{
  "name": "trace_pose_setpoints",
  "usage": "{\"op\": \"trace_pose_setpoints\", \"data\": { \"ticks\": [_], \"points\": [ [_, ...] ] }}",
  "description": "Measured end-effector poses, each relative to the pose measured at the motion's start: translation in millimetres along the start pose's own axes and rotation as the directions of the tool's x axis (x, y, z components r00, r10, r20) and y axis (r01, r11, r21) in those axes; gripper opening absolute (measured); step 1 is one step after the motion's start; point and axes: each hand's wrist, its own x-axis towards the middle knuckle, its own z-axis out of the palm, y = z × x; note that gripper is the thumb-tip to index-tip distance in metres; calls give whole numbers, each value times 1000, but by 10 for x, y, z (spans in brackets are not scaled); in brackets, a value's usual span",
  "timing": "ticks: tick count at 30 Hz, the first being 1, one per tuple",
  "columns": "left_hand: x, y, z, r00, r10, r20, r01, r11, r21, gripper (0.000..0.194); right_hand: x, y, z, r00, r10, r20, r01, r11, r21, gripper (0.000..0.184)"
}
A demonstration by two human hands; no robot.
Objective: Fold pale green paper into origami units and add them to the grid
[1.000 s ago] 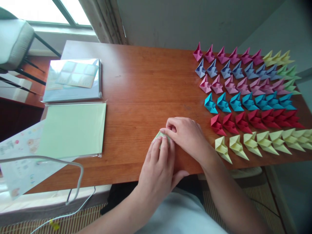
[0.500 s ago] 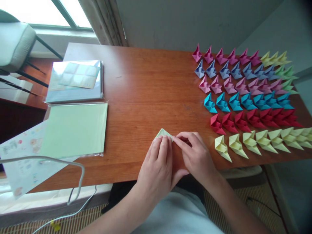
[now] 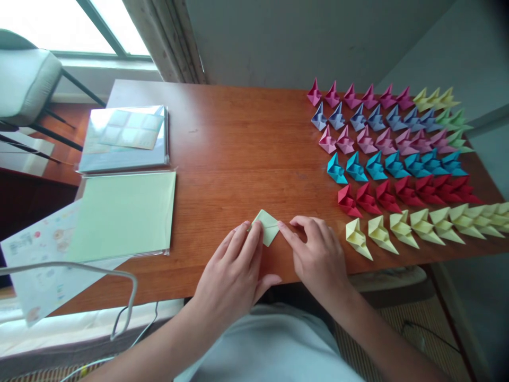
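Cloth of your white shirt [image 3: 270, 347] fills the near edge, below the front of the counter [image 3: 238, 154]. Your left hand [image 3: 230, 268] lies palm down, fingers stretched out and close together, thumb held away to the side; its fingertips rest on the left part of a small pale green folded paper [image 3: 271, 225] without gripping it. Your right hand [image 3: 320, 254] points its index finger at the paper's right corner, the tip touching there, with the other fingers loosely bent; you can't tell whether the thumb pinches from below. The paper lies flat on the counter between your hands, near the front edge, set like a diamond with a crease line across it.

To your left, a pale cable [image 3: 134, 289] curves in front of a printed sheet [image 3: 43, 244], which sits partly under a pack of light green paper [image 3: 127, 212]. To your right stand six rows of origami, from near to far: pale yellow [image 3: 424, 225], red [image 3: 405, 191], turquoise [image 3: 395, 164], pink [image 3: 384, 142], lilac [image 3: 375, 119] and magenta [image 3: 369, 98].

Beyond the green pack you have a second wrapped pack [image 3: 127, 159], a card [image 3: 133, 127] on top. Farther off are a chair [image 3: 27, 79], a curtain [image 3: 167, 37] and a window [image 3: 35, 21].
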Motion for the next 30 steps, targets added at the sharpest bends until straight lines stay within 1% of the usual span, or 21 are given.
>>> {"op": "trace_pose_setpoints", "data": {
  "ticks": [6,9,12,15,18,21,23,24,28,30],
  "points": [
    [-116,-111,-36,999,-39,-18,39,999,-4,69,19,-6,-17,1000,1,2,-1,1000,11,43],
    [-134,-121,-56,997,-75,-26,74,997,-37,62,26,-9,-24,1000,13,2,-13,1000,18,43],
    [-168,-105,-58,992,-126,-16,124,989,-77,59,31,-8,-20,1000,30,-3,-29,999,45,43],
    [-206,-85,-36,988,-156,-23,153,984,-88,60,51,6,-9,999,45,-15,-43,992,121,40],
    [-212,-93,-10,987,-158,-29,153,981,-119,59,106,21,-12,996,82,-26,-74,968,239,35],
    [-161,-132,-9,983,-179,-32,169,966,-195,52,195,22,-31,991,135,1,-128,936,328,21],
    [-98,-160,-21,973,-224,-62,204,950,-237,43,263,9,-40,986,166,27,-165,919,358,10],
    [-62,-172,-27,966,-249,-68,225,942,-251,37,295,-1,-40,983,179,39,-181,914,364,8],
    [74,-196,-33,948,-306,-84,273,922,-275,20,391,-52,-15,973,218,79,-232,910,343,15],
    [123,-198,-20,945,-315,-88,280,918,-280,15,415,-71,-2,970,225,88,-241,905,351,12]
  ]
}}
